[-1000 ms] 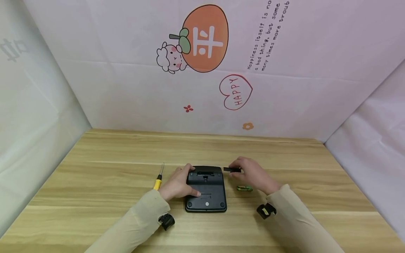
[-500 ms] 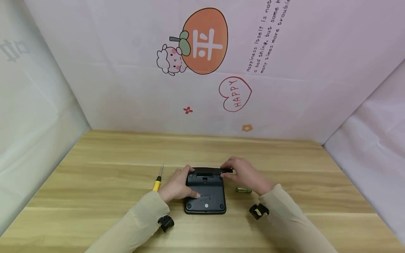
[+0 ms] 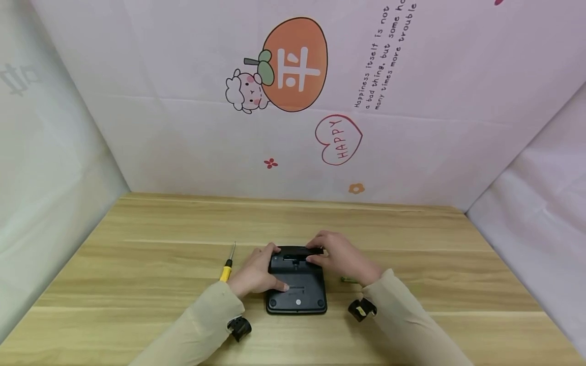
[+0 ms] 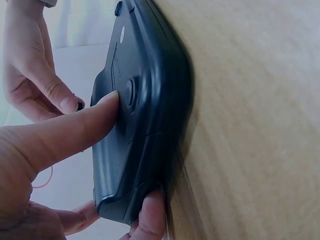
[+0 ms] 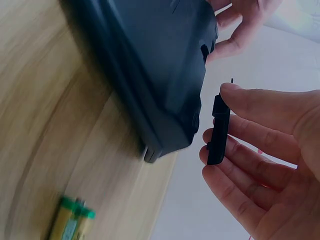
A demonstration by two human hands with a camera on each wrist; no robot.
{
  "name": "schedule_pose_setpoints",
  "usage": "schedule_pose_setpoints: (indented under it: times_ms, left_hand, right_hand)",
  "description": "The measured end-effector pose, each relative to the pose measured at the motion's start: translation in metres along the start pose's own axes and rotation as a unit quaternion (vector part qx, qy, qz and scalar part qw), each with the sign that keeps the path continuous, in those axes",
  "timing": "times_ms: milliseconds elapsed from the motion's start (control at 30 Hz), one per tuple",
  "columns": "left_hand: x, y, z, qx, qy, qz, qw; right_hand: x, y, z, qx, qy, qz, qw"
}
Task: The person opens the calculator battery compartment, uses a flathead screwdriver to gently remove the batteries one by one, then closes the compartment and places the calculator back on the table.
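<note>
A black device like a desktop calculator (image 3: 297,295) lies face down on the table, its battery slot (image 3: 295,258) uncovered near the far end. My left hand (image 3: 253,274) grips it by the left side. In the left wrist view the thumb presses on the back and fingers curl round the edge. Between thumb and fingers my right hand (image 3: 342,256) pinches a small black battery cover (image 5: 218,135), held just above the device's far right part. The right wrist view shows a gap between cover and device. A green battery (image 3: 349,279) lies partly hidden behind the right hand.
A screwdriver (image 3: 227,269) with a yellow and black handle lies left of the left hand. The wooden table (image 3: 160,284) meets a printed white cloth (image 3: 201,152) at its back edge. Both wrists carry black camera mounts.
My right hand has moved left with the battery cover, from beside the device to over its far end. The left hand keeps its grip. The head view has tilted up slightly.
</note>
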State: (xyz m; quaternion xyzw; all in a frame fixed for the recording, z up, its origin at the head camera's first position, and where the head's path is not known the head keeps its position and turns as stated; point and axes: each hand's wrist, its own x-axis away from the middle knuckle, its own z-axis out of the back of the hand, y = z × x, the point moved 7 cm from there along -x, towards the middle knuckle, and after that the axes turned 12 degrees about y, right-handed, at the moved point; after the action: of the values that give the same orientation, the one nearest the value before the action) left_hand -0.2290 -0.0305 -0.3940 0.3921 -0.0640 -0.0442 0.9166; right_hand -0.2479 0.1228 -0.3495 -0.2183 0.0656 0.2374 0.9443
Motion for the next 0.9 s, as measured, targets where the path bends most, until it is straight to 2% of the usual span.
schedule_pose_setpoints:
  times_ms: [333,533,900]
  left_hand:
    - [-0.001,-0.001,0.000,0.000,-0.002,-0.007,1.0000]
    - [-0.001,-0.001,-0.001,-0.002,-0.002,-0.009,1.0000]
    - [0.001,0.000,-0.001,-0.016,-0.003,-0.009,0.9998]
  right_hand:
    - [-0.005,-0.014,-0.012,0.007,-0.003,0.022,0.9997]
    - [-0.006,-0.020,-0.017,-0.008,-0.012,0.022,0.9996]
    - [-0.005,-0.022,-0.023,-0.018,-0.012,0.031,0.9993]
